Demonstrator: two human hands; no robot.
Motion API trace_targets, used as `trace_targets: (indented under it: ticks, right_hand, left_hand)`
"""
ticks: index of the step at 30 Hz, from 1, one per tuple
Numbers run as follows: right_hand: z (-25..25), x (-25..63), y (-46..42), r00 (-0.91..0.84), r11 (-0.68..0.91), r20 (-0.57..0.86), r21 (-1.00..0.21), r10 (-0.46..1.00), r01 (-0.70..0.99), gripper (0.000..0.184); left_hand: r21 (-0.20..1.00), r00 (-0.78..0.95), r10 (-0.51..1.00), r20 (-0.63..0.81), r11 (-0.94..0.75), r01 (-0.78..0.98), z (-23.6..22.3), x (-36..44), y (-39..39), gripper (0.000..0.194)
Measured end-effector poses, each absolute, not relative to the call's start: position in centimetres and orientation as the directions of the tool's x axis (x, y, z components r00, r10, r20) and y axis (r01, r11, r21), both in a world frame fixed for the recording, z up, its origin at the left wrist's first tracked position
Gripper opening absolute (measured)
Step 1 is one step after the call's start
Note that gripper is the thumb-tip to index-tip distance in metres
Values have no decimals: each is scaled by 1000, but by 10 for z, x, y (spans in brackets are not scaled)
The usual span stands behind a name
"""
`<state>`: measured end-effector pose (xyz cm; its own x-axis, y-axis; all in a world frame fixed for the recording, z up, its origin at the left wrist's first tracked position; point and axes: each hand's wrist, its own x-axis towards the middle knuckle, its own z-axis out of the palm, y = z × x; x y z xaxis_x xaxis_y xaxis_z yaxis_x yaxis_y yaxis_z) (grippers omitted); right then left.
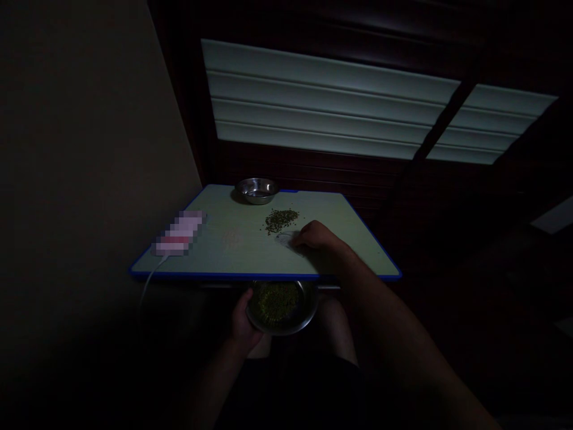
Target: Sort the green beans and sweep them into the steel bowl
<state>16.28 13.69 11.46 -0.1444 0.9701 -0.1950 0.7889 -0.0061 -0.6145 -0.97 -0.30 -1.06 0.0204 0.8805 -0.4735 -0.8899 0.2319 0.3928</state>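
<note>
My left hand (246, 322) grips the left rim of a metal bowl (308, 303), held just below the table's front edge. Small greenish grains (276, 301) cover much of the bowl's inside. On the table top, my right hand (314, 235) rests with its fingers bent together and pointing left; anything pinched in them is too dark to make out. Just beyond those fingertips lies a loose pile of small greenish-brown grains (281, 220), with a few scattered around it. A faint printed mark (283, 239) shows on the surface beside the fingers.
The small table (358, 257) has a pale top and a blue edge. At its back left stands a second metal bowl (256, 191). A blurred pinkish device (180, 233) with a white cable (151, 276) lies on the left. Behind is a dark slatted panel (322, 107).
</note>
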Motion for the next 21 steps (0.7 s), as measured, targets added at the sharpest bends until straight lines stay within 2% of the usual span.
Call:
trace_targets:
  ticks: [4,15,21]
  right_hand:
    - [111,156,130,-110,-14,-180,-577,977,817,18]
    - [98,126,121,-103,20,-98,-621,990,784,26]
    - [103,100,118,-114,53,-65,-593,991,804,19]
  left_hand:
    - [389,26,887,-460,228,-892,-8,-9,-4,24]
    - [382,39,889,-456,235,-894,-15,-9,-3,24]
    - [365,26,893,-450,210,-907,-17,-9,-3,22]
